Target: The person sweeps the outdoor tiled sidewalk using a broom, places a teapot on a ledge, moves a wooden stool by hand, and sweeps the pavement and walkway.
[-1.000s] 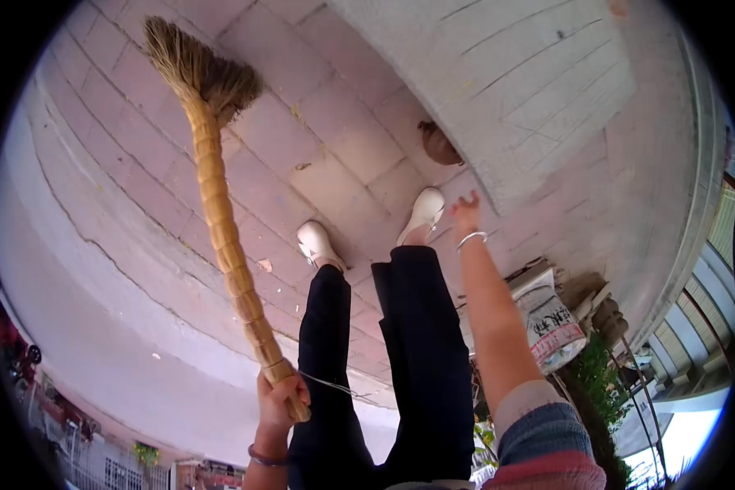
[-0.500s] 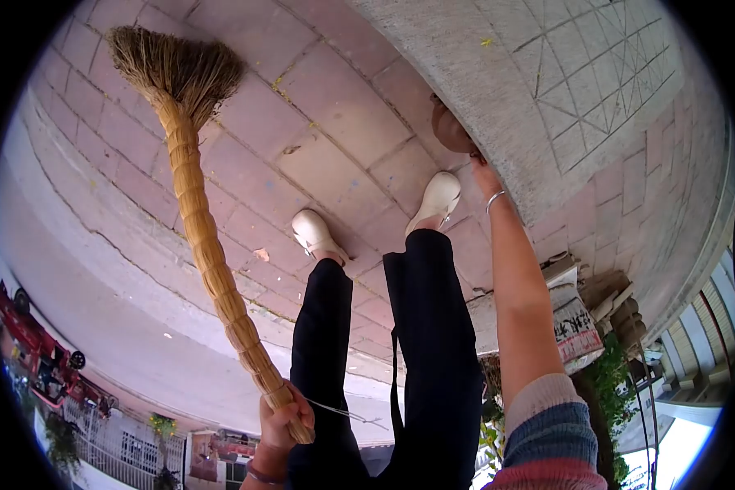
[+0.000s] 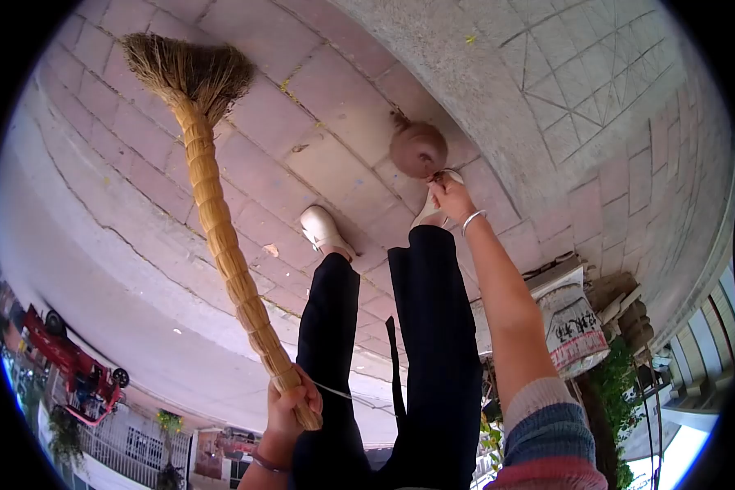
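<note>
My left hand [image 3: 292,406] is wrapped round the lower end of a long straw broom [image 3: 224,233]. The broom slants up to the left, its bristles [image 3: 189,72] spread out over the paving. In my right hand [image 3: 452,196], the fingers are pinched at the near end of a smooth brown rounded object [image 3: 419,150] with a dark knobby bit at its far side. What kind of thing it is, I cannot make out. It is over the paving just beyond my right shoe [image 3: 429,211], and the pinched part is mostly hidden.
My left shoe [image 3: 322,227] stands on the pinkish paving [image 3: 343,106]. A curved concrete slab [image 3: 498,106] with scratched lines lies at the upper right. A white bucket with writing [image 3: 572,327] stands near my right arm. A red vehicle [image 3: 69,359] is across the road.
My right hand has drawn the brown object left and nearer, from the slab's edge out over the paving. The broom has shifted slightly right in view, still in my left hand.
</note>
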Action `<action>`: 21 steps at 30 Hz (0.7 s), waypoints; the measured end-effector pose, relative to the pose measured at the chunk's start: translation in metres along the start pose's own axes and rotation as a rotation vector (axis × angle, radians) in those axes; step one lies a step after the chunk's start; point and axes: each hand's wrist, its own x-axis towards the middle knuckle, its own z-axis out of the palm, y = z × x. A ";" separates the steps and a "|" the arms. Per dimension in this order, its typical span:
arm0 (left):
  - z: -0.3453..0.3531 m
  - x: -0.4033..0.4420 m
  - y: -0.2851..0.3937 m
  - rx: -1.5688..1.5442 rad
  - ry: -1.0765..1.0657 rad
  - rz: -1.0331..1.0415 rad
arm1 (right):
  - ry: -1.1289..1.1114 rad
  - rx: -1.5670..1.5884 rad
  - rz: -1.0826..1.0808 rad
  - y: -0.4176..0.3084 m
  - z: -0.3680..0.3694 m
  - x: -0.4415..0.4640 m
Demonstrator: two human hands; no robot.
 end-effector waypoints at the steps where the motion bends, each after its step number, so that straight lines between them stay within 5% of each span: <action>1: 0.001 -0.001 0.001 0.000 0.002 0.001 | -0.032 -0.021 -0.016 -0.013 0.005 -0.016; 9: 0.017 -0.043 0.013 0.238 0.099 0.136 | -0.142 -0.088 -0.192 -0.099 0.021 -0.180; 13: 0.025 -0.098 0.023 0.336 0.110 0.209 | -0.172 -0.096 -0.100 -0.153 -0.009 -0.277; 21: -0.001 -0.211 0.043 0.348 -0.004 0.308 | 0.048 0.127 -0.088 -0.206 -0.073 -0.440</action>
